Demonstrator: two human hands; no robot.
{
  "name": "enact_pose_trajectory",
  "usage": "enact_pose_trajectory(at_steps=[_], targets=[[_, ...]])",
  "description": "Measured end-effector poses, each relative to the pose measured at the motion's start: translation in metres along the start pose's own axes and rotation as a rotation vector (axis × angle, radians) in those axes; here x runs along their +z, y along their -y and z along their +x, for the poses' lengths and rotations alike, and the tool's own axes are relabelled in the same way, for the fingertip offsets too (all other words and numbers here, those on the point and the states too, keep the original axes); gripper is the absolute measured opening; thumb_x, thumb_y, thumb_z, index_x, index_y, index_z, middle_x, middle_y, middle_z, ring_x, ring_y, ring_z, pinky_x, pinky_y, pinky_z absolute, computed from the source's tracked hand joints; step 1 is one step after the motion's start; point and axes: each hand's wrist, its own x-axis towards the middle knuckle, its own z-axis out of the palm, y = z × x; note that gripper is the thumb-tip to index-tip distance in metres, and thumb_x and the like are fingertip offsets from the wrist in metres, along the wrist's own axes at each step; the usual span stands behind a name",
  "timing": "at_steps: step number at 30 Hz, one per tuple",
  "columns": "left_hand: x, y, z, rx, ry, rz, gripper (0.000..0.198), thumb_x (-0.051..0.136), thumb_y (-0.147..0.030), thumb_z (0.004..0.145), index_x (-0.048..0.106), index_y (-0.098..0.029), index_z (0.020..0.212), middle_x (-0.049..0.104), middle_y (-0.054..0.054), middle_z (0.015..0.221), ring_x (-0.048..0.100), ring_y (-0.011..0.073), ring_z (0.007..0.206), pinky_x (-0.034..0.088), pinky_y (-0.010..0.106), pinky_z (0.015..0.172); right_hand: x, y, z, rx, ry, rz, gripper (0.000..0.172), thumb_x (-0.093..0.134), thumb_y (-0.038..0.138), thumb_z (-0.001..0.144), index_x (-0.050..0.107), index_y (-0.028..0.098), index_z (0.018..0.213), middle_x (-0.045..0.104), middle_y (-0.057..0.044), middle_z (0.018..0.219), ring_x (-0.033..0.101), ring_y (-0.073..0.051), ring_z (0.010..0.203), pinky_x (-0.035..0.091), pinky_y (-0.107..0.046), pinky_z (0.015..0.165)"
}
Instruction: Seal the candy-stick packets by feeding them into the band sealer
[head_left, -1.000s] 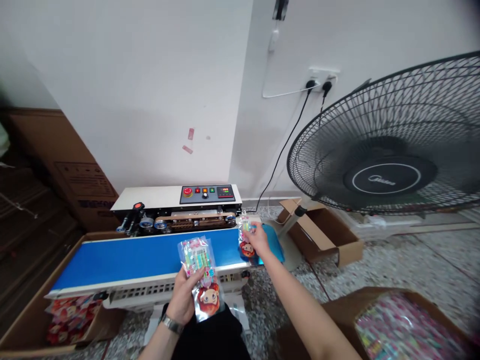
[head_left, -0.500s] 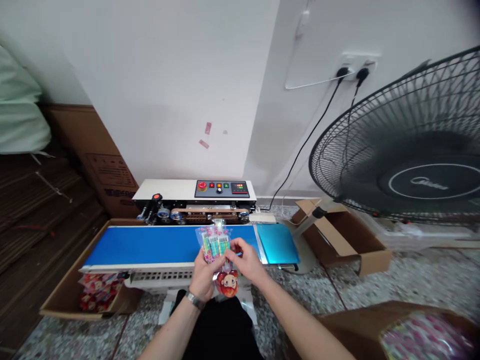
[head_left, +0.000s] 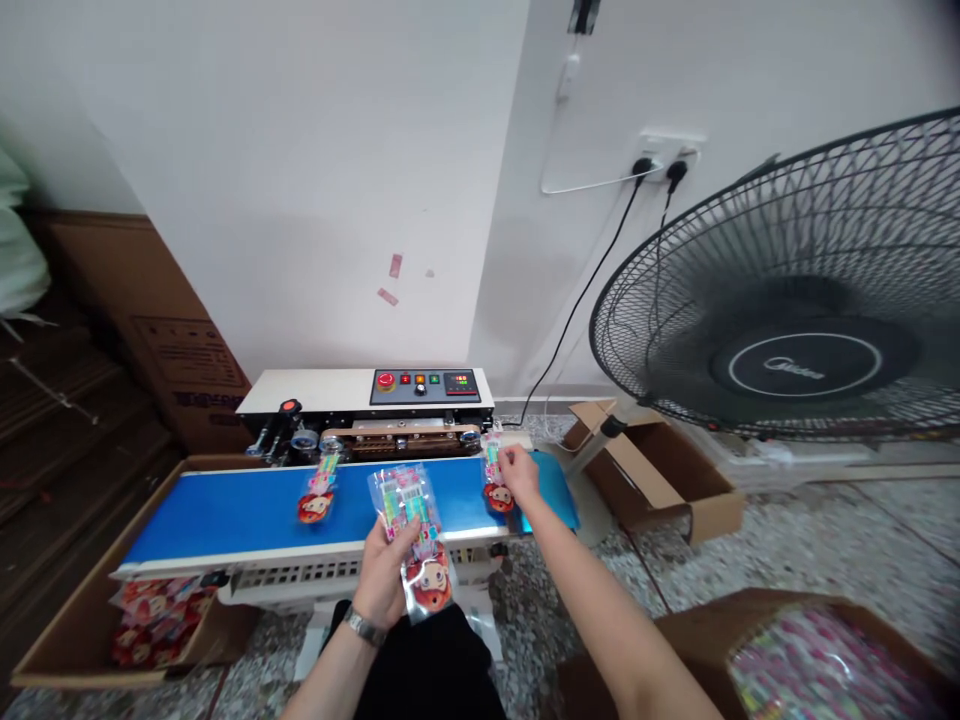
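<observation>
My left hand (head_left: 384,570) is closed on a few clear plastic packets (head_left: 409,510) with colourful contents and a red-haired cartoon face at the bottom. These packets are held in front of the blue conveyor belt (head_left: 247,510). At the belt's right end, my right hand (head_left: 520,474) pinches a single packet (head_left: 495,490), its top near the mouth of the sealing machine (head_left: 405,435). Another packet (head_left: 315,495) lies on the belt to the left, its upper end beside the machine's rollers.
A cardboard box (head_left: 45,655) under the belt's left end contains several packets (head_left: 154,625). At the lower right a bigger box (head_left: 697,640) holds pink packets. A black fan (head_left: 795,350) rises at the right, with an open carton (head_left: 660,480) behind its pole.
My right hand has left the bunch in my left hand and moved right with one packet to the belt's end. A packet now shows on the left of the belt.
</observation>
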Motion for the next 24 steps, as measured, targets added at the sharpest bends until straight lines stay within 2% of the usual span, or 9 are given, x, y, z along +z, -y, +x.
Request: enact_pose_trajectory(at_steps=[3, 6, 10, 11, 13, 16, 19, 21, 24], targets=[[0.001, 0.001, 0.002, 0.010, -0.009, 0.022, 0.037, 0.074, -0.025, 0.057, 0.055, -0.017, 0.088, 0.067, 0.004, 0.074, 0.063, 0.0193, 0.062, 0.050, 0.034, 0.062, 0.008, 0.016, -0.005, -0.049, 0.039, -0.009, 0.014, 0.049, 0.024, 0.077, 0.061, 0.018, 0.081, 0.065, -0.006, 0.074, 0.059, -0.019, 0.073, 0.039, -0.025, 0.065], [0.003, 0.001, 0.005, 0.045, -0.043, 0.056, 0.042, 0.075, -0.023, 0.056, 0.055, -0.017, 0.092, 0.068, 0.005, 0.078, 0.063, 0.0182, 0.065, 0.050, 0.033, 0.065, 0.007, 0.033, -0.032, -0.227, 0.086, 0.168, 0.022, 0.051, 0.031, 0.078, 0.058, 0.019, 0.096, 0.063, -0.007, 0.090, 0.058, -0.018, 0.083, 0.040, -0.026, 0.071], [0.009, 0.002, 0.008, 0.091, -0.036, 0.044, 0.047, 0.076, -0.021, 0.055, 0.055, -0.017, 0.096, 0.069, 0.005, 0.082, 0.064, 0.0184, 0.070, 0.049, 0.032, 0.068, 0.003, 0.049, -0.087, -0.412, 0.428, 0.576, 0.025, 0.049, 0.041, 0.080, 0.056, 0.020, 0.090, 0.062, -0.002, 0.083, 0.057, -0.015, 0.075, 0.044, -0.024, 0.068], [0.011, 0.003, 0.008, 0.094, -0.019, 0.024, 0.046, 0.075, -0.021, 0.056, 0.055, -0.017, 0.098, 0.069, 0.006, 0.084, 0.064, 0.0187, 0.072, 0.049, 0.032, 0.069, 0.003, 0.050, -0.098, -0.419, 0.454, 0.627, 0.024, 0.050, 0.041, 0.079, 0.056, 0.019, 0.086, 0.061, -0.001, 0.080, 0.057, -0.014, 0.074, 0.044, -0.023, 0.067], [0.014, 0.005, 0.008, 0.097, -0.005, -0.019, 0.043, 0.072, -0.024, 0.061, 0.055, -0.017, 0.100, 0.068, 0.006, 0.087, 0.064, 0.0192, 0.076, 0.049, 0.032, 0.072, 0.004, 0.048, -0.108, -0.377, 0.371, 0.694, 0.024, 0.051, 0.042, 0.078, 0.056, 0.019, 0.082, 0.060, 0.000, 0.077, 0.055, -0.014, 0.072, 0.044, -0.023, 0.065], [0.014, 0.006, 0.008, 0.048, -0.030, -0.037, 0.039, 0.069, -0.029, 0.065, 0.055, -0.016, 0.098, 0.068, 0.007, 0.088, 0.065, 0.0215, 0.076, 0.050, 0.035, 0.071, 0.003, 0.032, -0.091, -0.195, 0.162, 0.731, 0.029, 0.046, 0.046, 0.079, 0.055, 0.018, 0.084, 0.059, -0.001, 0.072, 0.054, -0.014, 0.064, 0.043, -0.022, 0.057], [0.008, 0.006, 0.008, -0.003, -0.034, -0.018, 0.038, 0.070, -0.030, 0.063, 0.055, -0.016, 0.095, 0.069, 0.008, 0.086, 0.065, 0.0235, 0.073, 0.052, 0.036, 0.065, -0.005, 0.007, -0.050, -0.057, -0.005, 0.519, 0.030, 0.044, 0.043, 0.078, 0.057, 0.017, 0.084, 0.060, -0.002, 0.068, 0.055, -0.015, 0.060, 0.041, -0.023, 0.053], [0.005, 0.005, 0.007, 0.001, -0.027, -0.016, 0.038, 0.071, -0.029, 0.062, 0.055, -0.017, 0.095, 0.069, 0.008, 0.086, 0.065, 0.0238, 0.074, 0.052, 0.037, 0.064, -0.010, -0.004, -0.025, -0.011, -0.056, 0.261, 0.026, 0.043, 0.036, 0.079, 0.059, 0.017, 0.082, 0.062, -0.004, 0.070, 0.056, -0.017, 0.064, 0.040, -0.024, 0.056], [0.003, 0.005, 0.006, 0.006, -0.026, -0.005, 0.037, 0.071, -0.029, 0.062, 0.056, -0.016, 0.093, 0.069, 0.008, 0.084, 0.065, 0.0241, 0.073, 0.052, 0.037, 0.063, -0.006, -0.004, -0.002, -0.002, -0.026, 0.021, 0.021, 0.043, 0.028, 0.079, 0.061, 0.018, 0.078, 0.065, -0.005, 0.075, 0.058, -0.018, 0.071, 0.039, -0.025, 0.062]])
